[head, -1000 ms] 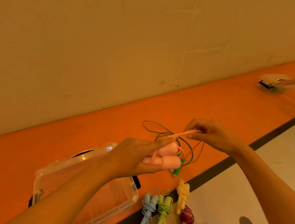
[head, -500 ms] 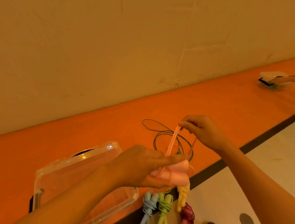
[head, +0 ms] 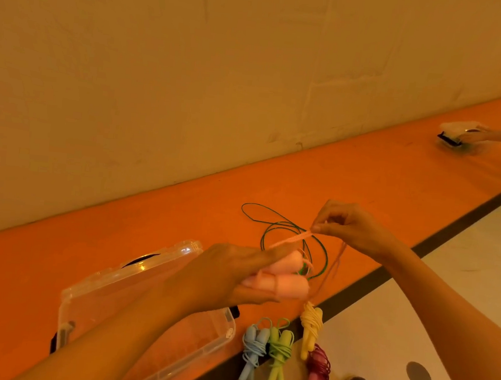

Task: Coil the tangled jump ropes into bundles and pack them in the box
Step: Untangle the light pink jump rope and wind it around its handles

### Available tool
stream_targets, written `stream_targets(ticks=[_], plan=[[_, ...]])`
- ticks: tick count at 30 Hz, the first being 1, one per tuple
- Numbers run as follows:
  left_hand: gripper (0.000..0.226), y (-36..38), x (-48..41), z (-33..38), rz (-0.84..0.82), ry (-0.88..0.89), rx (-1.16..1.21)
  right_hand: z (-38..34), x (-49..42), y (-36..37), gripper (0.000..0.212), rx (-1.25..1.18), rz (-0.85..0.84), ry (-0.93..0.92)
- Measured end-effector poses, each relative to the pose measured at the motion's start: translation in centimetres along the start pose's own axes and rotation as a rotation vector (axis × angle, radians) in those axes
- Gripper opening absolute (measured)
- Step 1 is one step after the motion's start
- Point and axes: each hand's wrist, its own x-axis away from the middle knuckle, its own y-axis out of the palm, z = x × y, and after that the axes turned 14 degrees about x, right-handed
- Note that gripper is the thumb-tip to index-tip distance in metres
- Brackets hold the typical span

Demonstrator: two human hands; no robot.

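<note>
Right hand [head: 352, 229] has swung the thin pink cord [head: 292, 239] out toward 2 o'clock, fingers pinching it. Left hand [head: 223, 275] grips both pale pink rope handles [head: 280, 280], at 2 o'clock of the clear plastic box [head: 225, 327]. Advice: keep cord taut, lay turns side by side.

Prob. gym/sports hall: orange floor [head: 365, 175] w/ black court line [head: 464, 222], bare wall [head: 193, 63], coiled jump ropes [head: 281, 347] laid out.
</note>
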Motion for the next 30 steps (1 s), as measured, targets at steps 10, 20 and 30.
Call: stream_targets(ticks=[10, 20, 30], plan=[[0.078, -2.8, 1.3, -2.3, 0.132, -0.198, 0.126, -1.3, 0.4, -1.8, 0.022, -0.033, -0.024, -0.038], [0.076, -1.0, 0.9, -0.8, -0.085, 0.057, -0.090, -1.7, -0.9, -0.1, 0.019, -0.047, 0.108, 0.112], [0.079, -1.3, 1.5, -1.4, 0.073, -0.110, 0.138, 1.7, -0.7, 2.8, 0.022, -0.109, -0.089, 0.129]])
